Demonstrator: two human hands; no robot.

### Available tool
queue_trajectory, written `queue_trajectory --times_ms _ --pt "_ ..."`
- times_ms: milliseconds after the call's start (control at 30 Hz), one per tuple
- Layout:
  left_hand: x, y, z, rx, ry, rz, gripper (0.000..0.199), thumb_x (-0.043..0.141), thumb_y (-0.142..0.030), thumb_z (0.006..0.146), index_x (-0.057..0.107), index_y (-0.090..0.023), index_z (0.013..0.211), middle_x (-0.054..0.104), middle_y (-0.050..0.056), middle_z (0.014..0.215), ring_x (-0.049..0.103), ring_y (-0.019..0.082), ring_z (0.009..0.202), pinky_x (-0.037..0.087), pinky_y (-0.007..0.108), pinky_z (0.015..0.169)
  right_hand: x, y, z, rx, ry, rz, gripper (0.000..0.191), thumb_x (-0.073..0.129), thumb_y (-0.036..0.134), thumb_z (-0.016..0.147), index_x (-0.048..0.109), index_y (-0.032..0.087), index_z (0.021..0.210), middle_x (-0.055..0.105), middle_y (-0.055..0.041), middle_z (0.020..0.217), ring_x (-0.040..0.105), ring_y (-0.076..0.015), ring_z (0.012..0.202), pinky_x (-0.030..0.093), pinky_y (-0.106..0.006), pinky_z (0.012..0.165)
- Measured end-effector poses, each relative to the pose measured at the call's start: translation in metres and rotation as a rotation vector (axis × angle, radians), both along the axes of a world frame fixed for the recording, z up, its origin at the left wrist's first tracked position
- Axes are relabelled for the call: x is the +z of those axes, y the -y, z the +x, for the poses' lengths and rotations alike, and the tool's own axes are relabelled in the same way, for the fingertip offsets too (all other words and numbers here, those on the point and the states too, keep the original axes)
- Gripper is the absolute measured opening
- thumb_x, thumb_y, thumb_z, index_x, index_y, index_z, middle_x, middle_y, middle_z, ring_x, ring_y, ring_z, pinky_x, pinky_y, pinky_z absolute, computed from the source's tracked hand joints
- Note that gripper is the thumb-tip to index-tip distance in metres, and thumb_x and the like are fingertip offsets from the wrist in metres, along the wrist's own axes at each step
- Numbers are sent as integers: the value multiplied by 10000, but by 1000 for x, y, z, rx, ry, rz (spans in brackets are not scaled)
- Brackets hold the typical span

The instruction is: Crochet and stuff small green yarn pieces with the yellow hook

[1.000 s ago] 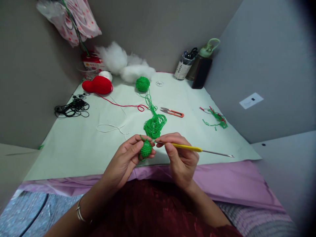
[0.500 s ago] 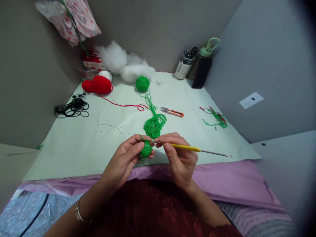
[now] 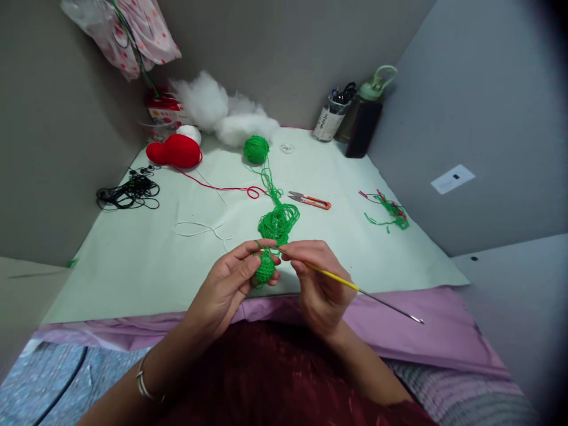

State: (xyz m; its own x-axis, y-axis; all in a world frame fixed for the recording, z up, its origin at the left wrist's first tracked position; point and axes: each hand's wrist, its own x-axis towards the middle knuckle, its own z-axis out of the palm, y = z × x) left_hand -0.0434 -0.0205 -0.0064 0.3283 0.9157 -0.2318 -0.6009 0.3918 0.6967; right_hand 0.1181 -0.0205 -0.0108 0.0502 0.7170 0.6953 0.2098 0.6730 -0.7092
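Note:
Between the thumb and fingers of my left hand [image 3: 231, 277] is a small green crocheted piece [image 3: 265, 267], rounded in shape, with a strand of green yarn over the index finger. My right hand [image 3: 326, 284] is closed on a crochet hook [image 3: 339, 279] with a yellow grip and a metal shaft at each end. One tip of the hook meets the top of the piece; the other slants down to the right. Just beyond my hands lies a loose heap of green yarn [image 3: 278, 222], its strands running back to a green yarn ball [image 3: 256, 149].
Orange thread snips [image 3: 310, 200] lie right of the yarn heap. At the left are a red stuffed piece [image 3: 175, 151] and black earphones [image 3: 133, 190]. White stuffing [image 3: 222, 112] stands at the back. A pen cup [image 3: 328, 121], phone [image 3: 364, 129] and yarn scraps [image 3: 390, 210] are at the right.
The crochet hook has tilted, its free end swinging lower and its working tip rising slightly. The green piece has shifted a little up and right in my left hand.

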Motion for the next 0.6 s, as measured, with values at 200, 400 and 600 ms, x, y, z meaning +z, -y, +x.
queue_trajectory --times_ms 200,400,600 --pt "0 1 1 -1 74 16 126 760 -272 923 774 -164 986 774 48 963 725 128 780 602 221 769 1 -1 0 45 -5 -11 254 605 106 999 753 262 1134 780 -38 974 736 -188 920 608 -381 786" --pt "6 1 2 9 59 13 184 804 -306 883 755 -134 928 742 50 945 707 129 764 607 219 734 3 0 3 19 -51 -73 186 617 149 995 756 249 1068 779 -37 949 732 -191 852 606 -382 740" --pt "4 0 1 13 64 0 178 807 -302 881 763 -136 927 734 41 891 711 133 753 611 219 730 4 2 4 86 -52 -111 209 593 147 1007 753 259 1084 776 -27 958 731 -186 872 614 -388 765"
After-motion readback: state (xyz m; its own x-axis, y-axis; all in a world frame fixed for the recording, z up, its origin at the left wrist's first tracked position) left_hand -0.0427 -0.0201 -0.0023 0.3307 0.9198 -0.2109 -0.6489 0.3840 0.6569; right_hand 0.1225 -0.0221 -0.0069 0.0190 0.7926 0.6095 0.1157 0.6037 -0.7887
